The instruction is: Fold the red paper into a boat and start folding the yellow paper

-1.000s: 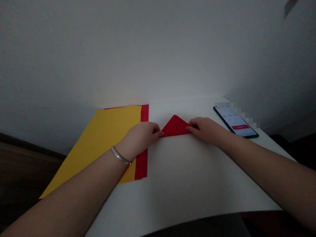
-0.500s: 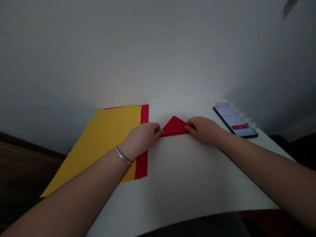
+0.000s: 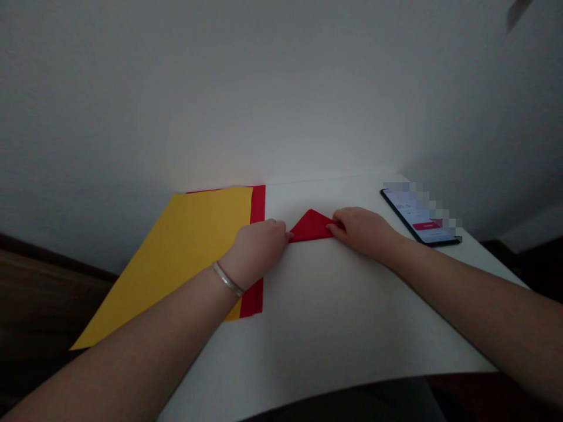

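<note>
On your far left, the yellow sheet (image 3: 185, 246) lies where it did half a second ago, over the red sheets (image 3: 258, 211), whose strip shows along its right edge. Your bracelet (image 3: 227, 279) has slid rightward with your wrist. Your left hand (image 3: 261, 249) has rolled forward, so the gap between thumb and fingers no longer shows; it looks curled nearly closed, thumb tip on the left corner of the triangle (image 3: 311, 227), fingertips hidden from you.

The triangle sits between your hands on the table (image 3: 329, 316), point away from you. Its peak shows a touch lower than before and less of its base is bare, yet its folded shape is unchanged; I'd judge you are firming the corners rather than making a new fold. Your right hand (image 3: 363, 231) has edged left, thumb and finger closed in a pinch on the right corner. Beyond it, the phone (image 3: 422, 220) lies untouched.
</note>
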A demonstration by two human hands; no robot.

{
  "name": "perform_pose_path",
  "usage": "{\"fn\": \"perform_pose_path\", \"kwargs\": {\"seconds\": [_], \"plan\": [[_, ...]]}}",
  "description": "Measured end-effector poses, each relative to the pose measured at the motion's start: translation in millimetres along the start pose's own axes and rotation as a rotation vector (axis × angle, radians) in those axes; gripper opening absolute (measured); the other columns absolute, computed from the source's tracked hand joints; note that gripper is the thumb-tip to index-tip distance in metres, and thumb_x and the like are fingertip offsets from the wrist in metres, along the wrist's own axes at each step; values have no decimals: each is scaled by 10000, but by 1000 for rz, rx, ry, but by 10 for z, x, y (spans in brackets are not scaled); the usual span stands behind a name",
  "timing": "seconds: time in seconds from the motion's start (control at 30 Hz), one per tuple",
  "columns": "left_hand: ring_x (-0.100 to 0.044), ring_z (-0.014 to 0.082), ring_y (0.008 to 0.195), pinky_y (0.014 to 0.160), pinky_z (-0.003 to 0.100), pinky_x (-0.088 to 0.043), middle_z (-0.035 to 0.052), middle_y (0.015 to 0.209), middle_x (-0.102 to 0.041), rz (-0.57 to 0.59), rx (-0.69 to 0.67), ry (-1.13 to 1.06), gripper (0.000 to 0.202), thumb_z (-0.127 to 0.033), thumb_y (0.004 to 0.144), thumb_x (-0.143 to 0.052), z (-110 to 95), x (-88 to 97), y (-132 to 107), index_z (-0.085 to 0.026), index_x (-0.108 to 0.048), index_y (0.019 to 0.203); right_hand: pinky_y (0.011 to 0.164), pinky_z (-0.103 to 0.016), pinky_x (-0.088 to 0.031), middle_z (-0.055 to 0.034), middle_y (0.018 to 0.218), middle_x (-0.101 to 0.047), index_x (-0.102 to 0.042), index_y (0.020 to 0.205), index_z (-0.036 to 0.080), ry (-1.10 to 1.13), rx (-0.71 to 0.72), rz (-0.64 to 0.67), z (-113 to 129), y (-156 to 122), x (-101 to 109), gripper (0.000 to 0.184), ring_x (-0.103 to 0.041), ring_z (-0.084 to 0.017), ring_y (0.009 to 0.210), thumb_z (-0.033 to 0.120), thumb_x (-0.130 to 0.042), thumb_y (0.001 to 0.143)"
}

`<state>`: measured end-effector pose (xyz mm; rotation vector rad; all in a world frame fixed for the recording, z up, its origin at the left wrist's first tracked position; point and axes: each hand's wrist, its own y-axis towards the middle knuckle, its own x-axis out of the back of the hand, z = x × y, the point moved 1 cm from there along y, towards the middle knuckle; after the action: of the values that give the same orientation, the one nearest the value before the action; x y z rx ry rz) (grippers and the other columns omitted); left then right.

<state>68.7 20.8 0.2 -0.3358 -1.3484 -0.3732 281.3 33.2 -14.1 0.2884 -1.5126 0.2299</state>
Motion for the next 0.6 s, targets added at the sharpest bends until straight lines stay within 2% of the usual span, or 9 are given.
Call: {"fn": "perform_pose_path", "kwargs": {"seconds": [0.17, 0.27, 0.5, 0.6], "plan": [[-664, 284, 835, 666, 362, -468, 131, 839, -684, -81, -139, 75, 317, -278, 955, -395, 14, 6, 39, -131, -665, 879, 583, -313, -379, -94, 861, -683, -639, 844, 193, -19, 1, 1, -3, 16, -11, 350, -614, -221, 784, 437, -402, 927], [-649, 287, 834, 672, 372, -446, 123, 829, -679, -102, -194, 92, 291, -289, 933, -441, 77, 10, 69, -148, -676, 838, 572, -315, -370, -92, 845, -678, -635, 827, 197, -15, 6, 2, -8, 16, -15, 354, -612, -223, 768, 445, -401, 927], [-604, 209, 768, 667, 313, -406, 82, 833, -657, -21, -243, -16, 277, -346, 914, -485, 253, 58, 95, -184, -685, 812, 596, -315, -391, -96, 863, -680, -638, 839, 191, -4, 17, -6, -12, -5, -14, 339, -617, -227, 790, 428, -412, 928], [-593, 186, 758, 679, 290, -421, 76, 838, -656, 21, -218, -95, 223, -290, 887, -511, 301, 72, 108, -173, -684, 808, 604, -313, -398, -96, 887, -684, -642, 854, 191, -1, 19, -9, -9, -10, -7, 343, -616, -226, 815, 427, -405, 931]]}}
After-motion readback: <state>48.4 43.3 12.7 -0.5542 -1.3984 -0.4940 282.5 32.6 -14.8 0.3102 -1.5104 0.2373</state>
